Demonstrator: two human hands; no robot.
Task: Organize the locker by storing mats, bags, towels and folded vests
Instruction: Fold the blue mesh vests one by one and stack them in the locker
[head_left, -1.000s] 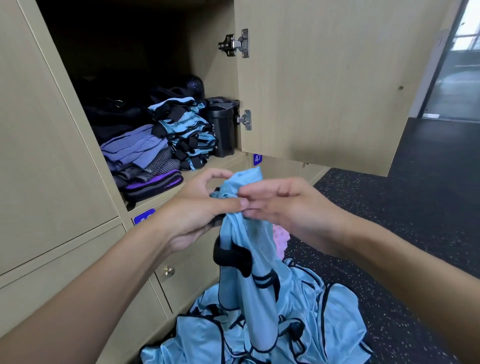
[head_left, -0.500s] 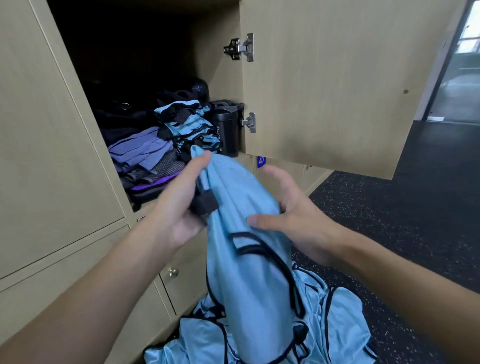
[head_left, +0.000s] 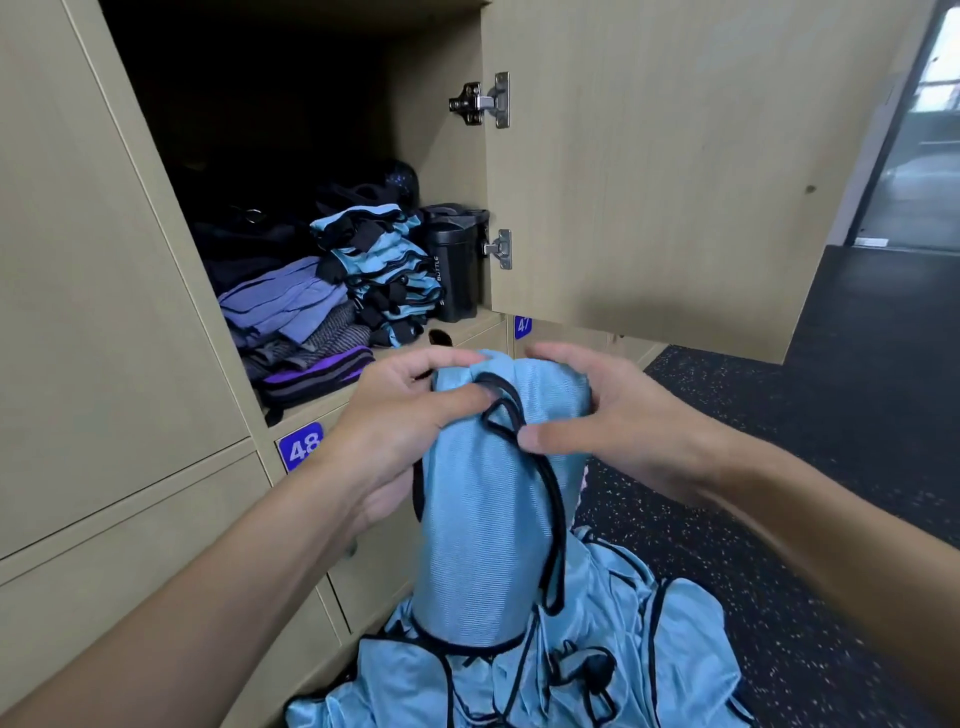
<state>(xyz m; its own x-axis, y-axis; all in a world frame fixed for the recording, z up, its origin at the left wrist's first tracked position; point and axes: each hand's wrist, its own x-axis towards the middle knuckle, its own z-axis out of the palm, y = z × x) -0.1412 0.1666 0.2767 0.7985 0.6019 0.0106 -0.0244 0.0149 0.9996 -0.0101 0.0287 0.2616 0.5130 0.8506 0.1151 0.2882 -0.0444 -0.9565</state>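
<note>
A light blue vest with black trim (head_left: 488, 519) hangs folded lengthwise in front of the open locker (head_left: 291, 156). My left hand (head_left: 400, 426) grips its upper left edge, thumb across the front. My right hand (head_left: 597, 421) holds the upper right edge, fingers curled over the top fold. Inside the locker, a stack of folded blue vests (head_left: 379, 270) sits beside folded purple and grey towels (head_left: 296, 322), with dark bags (head_left: 249, 239) behind. More loose blue vests (head_left: 597, 665) lie in a heap on the floor below.
A black bottle (head_left: 454, 270) stands at the locker's right wall. The locker door (head_left: 675, 166) hangs open to the right. Closed lockers, one numbered 48 (head_left: 300, 447), are below and left. Dark speckled floor (head_left: 779, 467) stretches right.
Both hands raised the vest and folded its top over. My right hand shifted from the vest's front to its upper right edge; my left thumb now lies across the front.
</note>
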